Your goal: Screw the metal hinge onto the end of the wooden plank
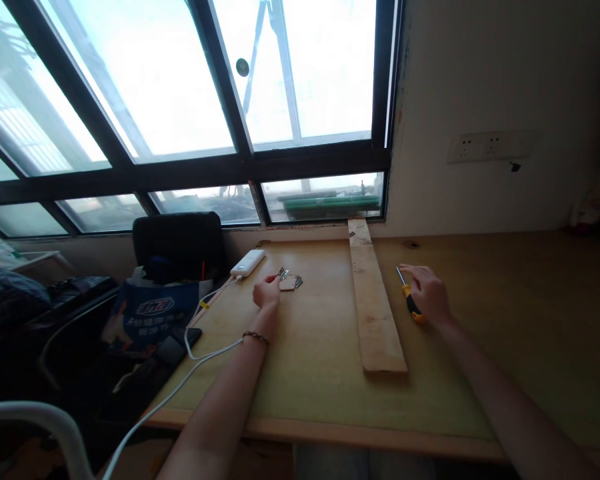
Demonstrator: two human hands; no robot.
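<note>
Narrow dark bracelet (pixel 255 336), beaded or twisted, unclear which, around wrist (pixel 265 323) just behind left hand (pixel 267 291), both forearms (pixel 500 383) bare

Plank, screwdriver and small metal hardware on a yellowish table.
The plank (pixel 377 313) is a long, narrow board of pale wood, lying flat with its far end toward the window and dark stains near that end; its near end is cut straight across. Right of it, the screwdriver (pixel 414 308) has a yellow-and-black handle, partly covered, and a slim metal shaft angled away and slightly left. Well to the plank's left sit a small metal piece (pixel 281 272), a flat pale piece (pixel 288 285) and, just beside that, a cluster of dark, screw-like pieces (pixel 299 282), too small to count.
</note>
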